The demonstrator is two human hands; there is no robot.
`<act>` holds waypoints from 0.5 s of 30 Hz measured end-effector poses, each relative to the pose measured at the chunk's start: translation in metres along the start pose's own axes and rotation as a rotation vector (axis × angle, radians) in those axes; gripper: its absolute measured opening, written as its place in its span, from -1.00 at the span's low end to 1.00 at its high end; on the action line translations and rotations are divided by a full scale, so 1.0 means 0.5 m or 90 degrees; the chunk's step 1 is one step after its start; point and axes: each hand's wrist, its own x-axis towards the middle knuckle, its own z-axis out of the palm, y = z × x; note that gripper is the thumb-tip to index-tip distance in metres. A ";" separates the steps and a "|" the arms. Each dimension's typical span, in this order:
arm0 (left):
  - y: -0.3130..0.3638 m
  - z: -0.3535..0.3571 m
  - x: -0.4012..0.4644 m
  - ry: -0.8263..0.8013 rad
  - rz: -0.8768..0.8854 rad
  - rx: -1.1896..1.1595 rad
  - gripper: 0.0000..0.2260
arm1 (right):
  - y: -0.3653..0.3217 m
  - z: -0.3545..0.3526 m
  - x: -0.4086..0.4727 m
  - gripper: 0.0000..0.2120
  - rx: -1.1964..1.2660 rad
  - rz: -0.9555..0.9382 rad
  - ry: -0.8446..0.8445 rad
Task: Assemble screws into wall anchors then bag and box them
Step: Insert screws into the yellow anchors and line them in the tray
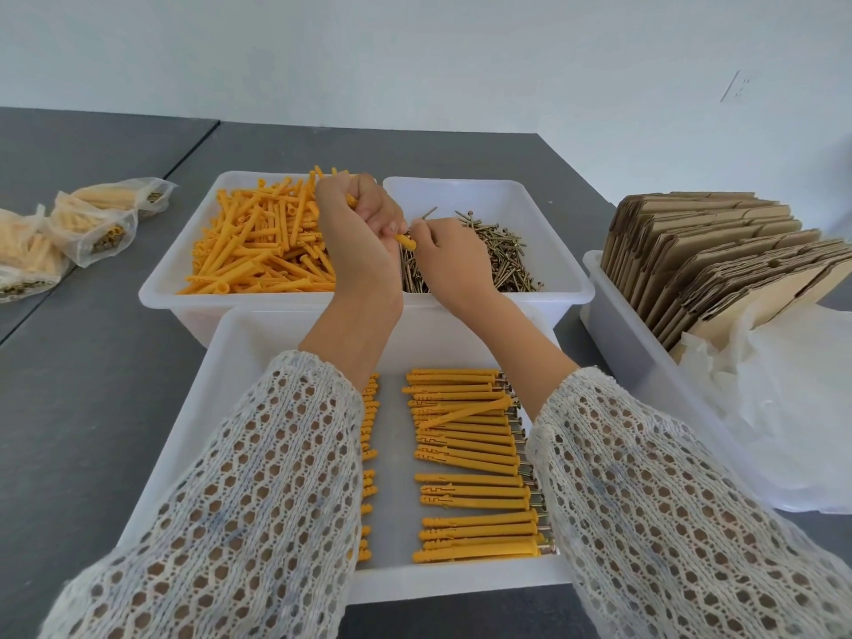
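A person in white open-knit sleeves (258, 491) works over a shallow white plastic tray (239, 357) at the near edge of the dark grey counter (87, 362), where finished orange plastic wall anchors with brass screw heads showing at their right ends (470, 458) lie stacked in a tidy column; a second column is mostly hidden under the left forearm.

Beyond the tray, the left hand (357, 228) is clenched around a bundle of loose orange anchors, one anchor's collar end (406, 242) protruding toward the right hand (449, 253), whose fingers (426, 229) pinch a slim brass-coloured screw (428, 215) at that opening. The step in hand appears to be seating the screw; it would go best with the screw held in line with the anchor's bore and pushed straight, the left grip kept firm so the bundle does not slip.

Behind the hands sit two deep white plastic bins side by side: the left (184, 269) heaped with long, ribbed orange anchors (258, 242), the right (544, 214) holding a tangle of screws (502, 255).

To the right, a white bin (613, 311) holds flattened brown cardboard boxes (719, 251) standing on edge, with crumpled clear plastic bags (783, 385) in front. Far left, filled clear bags of anchors (92, 228) rest on the counter. Boxing looks not yet begun.
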 end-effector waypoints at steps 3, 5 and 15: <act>0.001 -0.001 0.001 0.005 0.000 0.000 -0.58 | -0.001 0.002 0.000 -0.58 0.014 -0.006 0.002; 0.000 -0.002 0.002 0.015 -0.006 0.000 -0.61 | -0.002 0.003 0.000 -0.57 0.020 -0.006 0.002; -0.039 -0.022 0.012 0.054 0.016 0.358 -0.60 | -0.015 -0.007 -0.007 -0.60 0.034 -0.070 0.059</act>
